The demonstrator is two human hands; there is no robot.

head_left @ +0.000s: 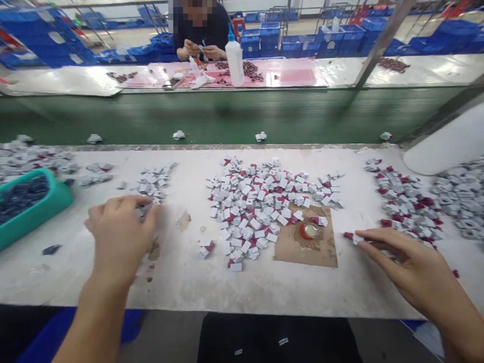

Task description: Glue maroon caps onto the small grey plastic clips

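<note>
Landmark: the cardboard piece [306, 253] on the worktop [260, 293]. Right hand [419, 269]: to the right of the cardboard, thumb and forefinger nearly together, pinching a grey-and-maroon part [354, 238] with its maroon end towards the cardboard. Left hand [121, 234]: well to the left of the cardboard, fingers curled down at the near edge of a small grey pile [154, 177]; a piece shows beneath the fingers, but whether it is gripped cannot be told.

The large mixed pile [247, 201] lies left of the cardboard and overlaps its far edge. A round red-rimmed container [303, 232] sits on the cardboard.

Step in hand, as judged: handling single parts, one hand at each side. Any move from this pose calls for a steady fingertip pinch on the right and a clear hold on one piece on the left.
</note>
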